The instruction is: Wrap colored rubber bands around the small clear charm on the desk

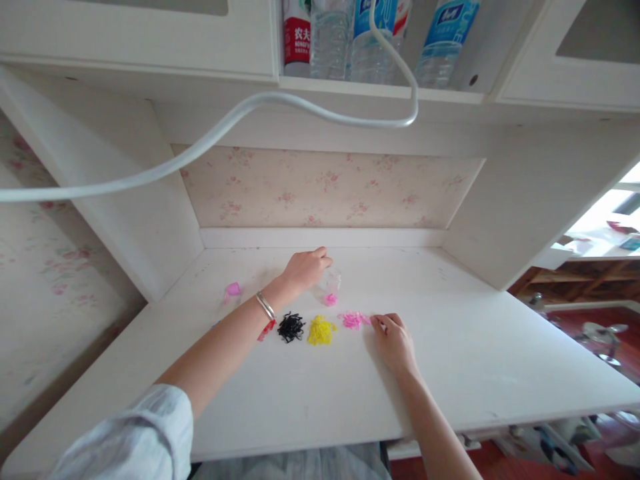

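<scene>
Beyond the yellow pile, the left hand is at the cup, fingers together, hold unclear; right of it, the right hand touches the pink pile, fingertips together.

Right of the right hand, the flat white tabletop lies free up to the upright white panel. Leftward, a small clear container and loose heaps of thin pink strips and yellow strips block a low sweep, then the bare left forearm. Before the heaps, a free lane runs between this and the right forearm.
</scene>
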Motion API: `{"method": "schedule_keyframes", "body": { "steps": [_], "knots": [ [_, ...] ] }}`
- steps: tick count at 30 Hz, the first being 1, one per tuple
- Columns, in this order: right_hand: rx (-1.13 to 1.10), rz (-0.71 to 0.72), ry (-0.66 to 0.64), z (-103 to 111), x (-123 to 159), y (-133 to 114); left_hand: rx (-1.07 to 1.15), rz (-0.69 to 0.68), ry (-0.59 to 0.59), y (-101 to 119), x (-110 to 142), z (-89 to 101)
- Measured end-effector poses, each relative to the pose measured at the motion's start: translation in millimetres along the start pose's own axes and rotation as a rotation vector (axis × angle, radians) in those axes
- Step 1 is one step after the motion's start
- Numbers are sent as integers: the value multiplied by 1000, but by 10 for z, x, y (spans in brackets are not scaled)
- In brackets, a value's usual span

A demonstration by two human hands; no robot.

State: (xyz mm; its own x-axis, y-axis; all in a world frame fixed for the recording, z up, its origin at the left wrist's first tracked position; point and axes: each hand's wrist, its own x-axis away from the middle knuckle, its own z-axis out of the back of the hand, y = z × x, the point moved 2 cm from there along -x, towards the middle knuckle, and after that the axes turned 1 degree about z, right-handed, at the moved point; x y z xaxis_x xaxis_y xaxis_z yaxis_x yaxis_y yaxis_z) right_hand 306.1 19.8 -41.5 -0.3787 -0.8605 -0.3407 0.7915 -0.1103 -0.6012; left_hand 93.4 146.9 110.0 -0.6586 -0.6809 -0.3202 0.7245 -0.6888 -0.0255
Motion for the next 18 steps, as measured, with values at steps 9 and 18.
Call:
{"method": "schedule_keyframes", "body": {
  "steps": [9,18],
  "knots": [
    [-223,-67,175,43,-89,-173,365,175,91,122,849,-150],
    [-246,198,213,176,-692,-1099,599,97,2,606,1367,-596]
  ]
}}
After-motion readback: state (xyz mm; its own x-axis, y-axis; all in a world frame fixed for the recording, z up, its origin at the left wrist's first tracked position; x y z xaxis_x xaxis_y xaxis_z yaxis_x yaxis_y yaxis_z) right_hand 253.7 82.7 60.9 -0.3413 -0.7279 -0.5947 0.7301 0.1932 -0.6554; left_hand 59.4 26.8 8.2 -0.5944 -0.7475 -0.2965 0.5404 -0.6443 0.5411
